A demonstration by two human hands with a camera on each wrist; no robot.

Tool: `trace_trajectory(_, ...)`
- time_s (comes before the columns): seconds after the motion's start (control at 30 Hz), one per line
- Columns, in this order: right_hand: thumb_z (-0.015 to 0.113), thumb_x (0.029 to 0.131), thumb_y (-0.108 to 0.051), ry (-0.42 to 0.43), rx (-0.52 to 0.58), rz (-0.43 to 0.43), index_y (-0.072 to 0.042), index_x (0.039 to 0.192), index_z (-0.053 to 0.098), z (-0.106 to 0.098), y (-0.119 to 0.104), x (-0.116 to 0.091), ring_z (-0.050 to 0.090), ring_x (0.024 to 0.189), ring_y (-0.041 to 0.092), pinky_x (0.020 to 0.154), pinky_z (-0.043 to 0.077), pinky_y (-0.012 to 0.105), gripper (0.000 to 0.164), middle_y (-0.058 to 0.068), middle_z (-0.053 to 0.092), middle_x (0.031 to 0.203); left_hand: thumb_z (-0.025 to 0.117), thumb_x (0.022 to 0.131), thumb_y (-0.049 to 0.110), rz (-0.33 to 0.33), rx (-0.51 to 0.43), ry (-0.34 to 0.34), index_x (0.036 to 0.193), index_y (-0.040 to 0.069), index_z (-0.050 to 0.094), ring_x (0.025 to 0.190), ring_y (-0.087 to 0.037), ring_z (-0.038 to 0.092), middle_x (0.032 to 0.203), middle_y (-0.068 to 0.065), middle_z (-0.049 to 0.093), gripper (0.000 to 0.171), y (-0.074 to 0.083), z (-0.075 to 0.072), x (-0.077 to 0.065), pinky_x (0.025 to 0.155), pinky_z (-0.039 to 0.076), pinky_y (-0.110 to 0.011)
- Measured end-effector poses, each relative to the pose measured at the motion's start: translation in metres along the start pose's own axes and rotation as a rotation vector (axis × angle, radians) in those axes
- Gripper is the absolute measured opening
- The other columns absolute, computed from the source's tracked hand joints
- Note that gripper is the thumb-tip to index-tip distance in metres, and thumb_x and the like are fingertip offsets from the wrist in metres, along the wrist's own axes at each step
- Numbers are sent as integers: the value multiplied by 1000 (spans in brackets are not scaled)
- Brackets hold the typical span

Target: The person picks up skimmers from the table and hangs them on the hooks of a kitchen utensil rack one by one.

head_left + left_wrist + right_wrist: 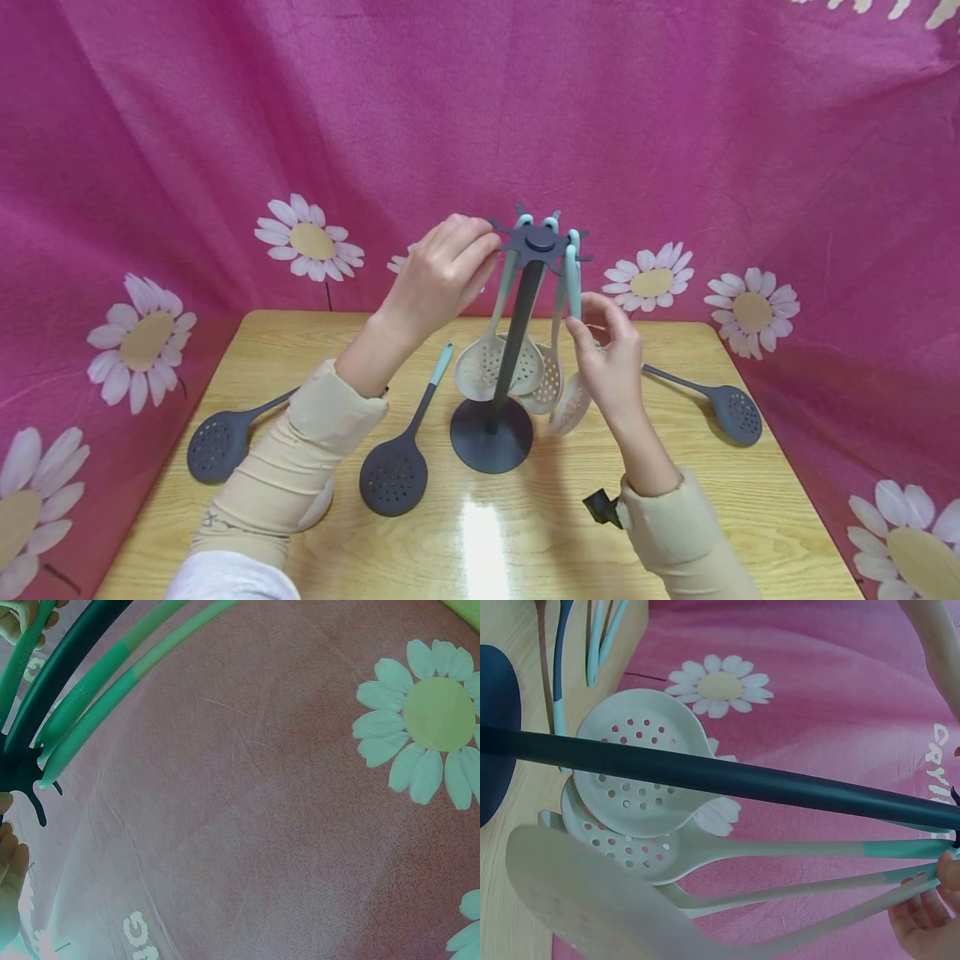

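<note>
A dark utensil stand (517,342) with a round base and a hooked top stands upright on the table. My left hand (450,267) is at the left of its top, fingers bent and pinching one hook arm. My right hand (611,354) pinches the mint handle of a white skimmer (585,900), just below its end at a right-hand hook. That skimmer's perforated head (573,408) hangs low, close over the table. Several other white perforated utensils (476,367) with mint handles hang from the other hooks, their heads overlapping around the pole.
A dark skimmer (393,479) with a mint handle end lies left of the base. Another dark skimmer (217,446) is farther left, partly under the left forearm, beside a mostly hidden white utensil (318,504). A third dark skimmer (738,414) lies at right. A pink flowered cloth (420,108) surrounds the table.
</note>
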State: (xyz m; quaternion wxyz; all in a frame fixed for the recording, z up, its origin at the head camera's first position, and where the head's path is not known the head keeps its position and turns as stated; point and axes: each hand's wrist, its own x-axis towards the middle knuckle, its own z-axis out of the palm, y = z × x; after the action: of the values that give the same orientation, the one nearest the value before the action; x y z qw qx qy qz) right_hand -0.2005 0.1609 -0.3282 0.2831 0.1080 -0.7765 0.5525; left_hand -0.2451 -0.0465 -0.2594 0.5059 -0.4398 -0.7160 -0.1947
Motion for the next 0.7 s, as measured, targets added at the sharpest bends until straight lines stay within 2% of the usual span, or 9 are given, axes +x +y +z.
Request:
trace_trajectory(0.6, 63, 81, 5, -40, 42, 49, 5, 107, 58, 4, 1, -5, 63, 83, 19, 73, 50, 18, 27, 18, 60, 89, 68, 75, -5, 1, -2, 4, 86, -6, 64, 77, -26, 56, 84, -16, 61, 11, 0, 0, 0, 74, 50, -33)
trace_trajectory(0.7, 64, 80, 4, -45, 54, 43, 6, 108, 57, 4, 1, -5, 62, 83, 13, 74, 50, 17, 28, 18, 61, 90, 67, 76, -5, 1, -2, 6, 86, -7, 64, 77, -26, 56, 84, -16, 61, 11, 0, 0, 0, 74, 50, -33)
